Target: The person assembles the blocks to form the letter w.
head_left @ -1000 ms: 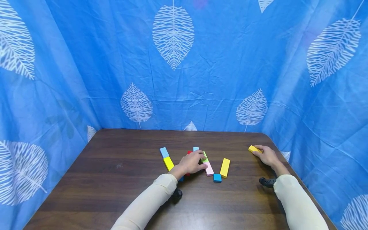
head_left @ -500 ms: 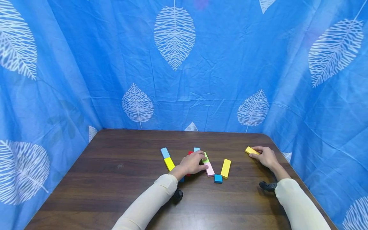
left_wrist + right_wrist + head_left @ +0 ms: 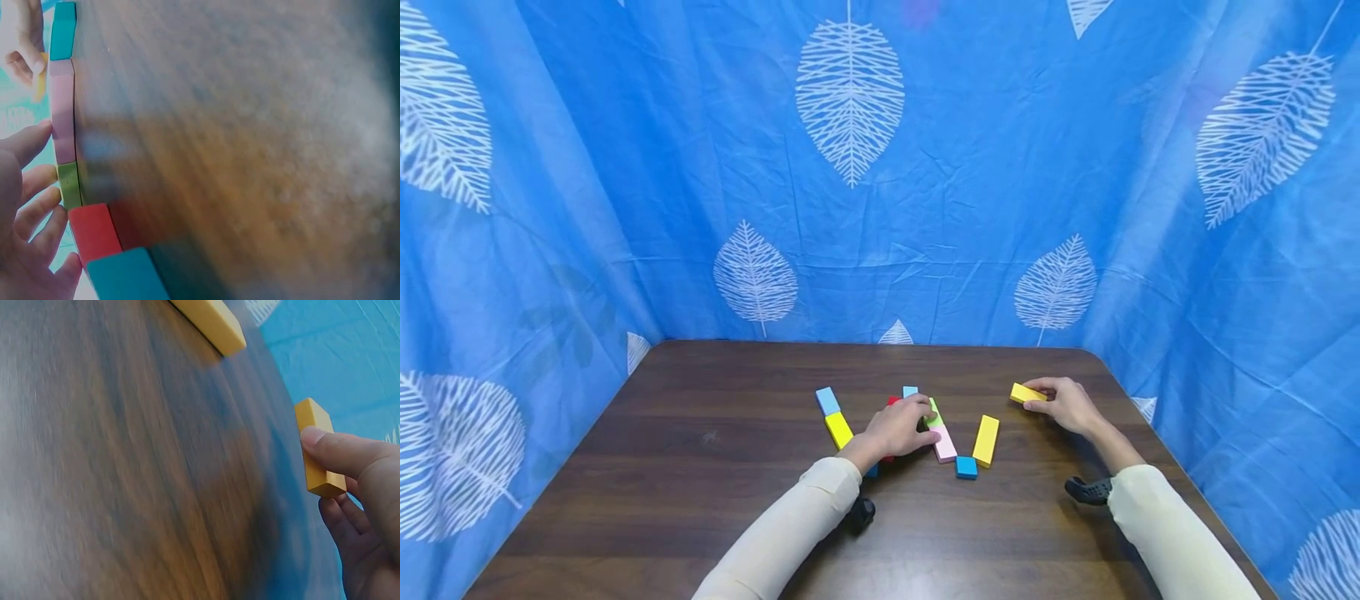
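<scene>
My right hand (image 3: pixel 1069 407) pinches a yellow block (image 3: pixel 1027 394) at the right of the table. In the right wrist view the thumb lies on one face of the pinched yellow block (image 3: pixel 316 469), fingers behind. My left hand (image 3: pixel 897 427) lies over the middle of a block row, fingers loosely spread. Seen from the left wrist, its thumb touches the pink block (image 3: pixel 63 112) and its fingers lie beside the green block (image 3: pixel 70 185). A red block (image 3: pixel 95 232) and a blue block (image 3: pixel 128 275) are near the fingertips. The left hand partly hides the row.
On the dark wooden table (image 3: pixel 700 517), a light blue block (image 3: pixel 828 402) and a yellow block (image 3: pixel 838 429) extend left of the left hand. Between the hands lie a blue block (image 3: pixel 967 467) and a standalone-coloured yellow block (image 3: pixel 986 441) touching it. A blue leaf-print curtain (image 3: pixel 955 167) surrounds the table.
My right hand has moved left with the yellow block, toward the row. The left hand stays in place over the blocks.
</scene>
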Demonstrator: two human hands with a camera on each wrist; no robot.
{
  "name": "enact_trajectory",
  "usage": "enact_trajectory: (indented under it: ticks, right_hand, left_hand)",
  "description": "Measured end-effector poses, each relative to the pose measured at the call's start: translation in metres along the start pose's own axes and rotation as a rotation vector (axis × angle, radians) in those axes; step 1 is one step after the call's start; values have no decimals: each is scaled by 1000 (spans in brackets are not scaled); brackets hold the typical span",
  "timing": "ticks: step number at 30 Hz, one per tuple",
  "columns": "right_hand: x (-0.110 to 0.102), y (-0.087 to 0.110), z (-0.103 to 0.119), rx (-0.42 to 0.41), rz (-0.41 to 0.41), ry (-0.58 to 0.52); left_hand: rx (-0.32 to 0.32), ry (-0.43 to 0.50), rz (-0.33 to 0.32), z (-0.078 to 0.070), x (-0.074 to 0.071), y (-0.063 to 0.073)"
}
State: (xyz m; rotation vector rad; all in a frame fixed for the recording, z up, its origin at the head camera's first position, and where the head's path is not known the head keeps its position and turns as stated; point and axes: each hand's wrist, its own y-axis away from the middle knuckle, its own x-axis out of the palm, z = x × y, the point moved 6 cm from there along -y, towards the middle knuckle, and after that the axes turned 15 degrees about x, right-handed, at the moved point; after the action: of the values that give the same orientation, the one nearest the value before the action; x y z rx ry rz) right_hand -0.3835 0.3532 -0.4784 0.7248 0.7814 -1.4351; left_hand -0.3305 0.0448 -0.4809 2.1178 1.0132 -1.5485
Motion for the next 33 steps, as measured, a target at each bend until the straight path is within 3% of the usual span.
enact_trajectory:
  ticks: [6, 13, 26, 28, 33]
  right_hand:
    - [11, -1, 15, -37, 70, 3]
    - [17, 0, 34, -136, 118, 42]
    - [32, 3, 45, -248, 201, 124]
    - [32, 3, 44, -225, 190, 106]
    - [33, 2, 34, -59, 101, 25]
  left_hand:
    - [1, 5, 1, 0, 0, 1]
    - [-6, 7, -5, 0, -2, 1]
    - [2, 1, -6, 0, 1, 1]
    - [1, 1, -5, 0, 1, 1]
    - [-1, -2, -5, 1, 0, 1]
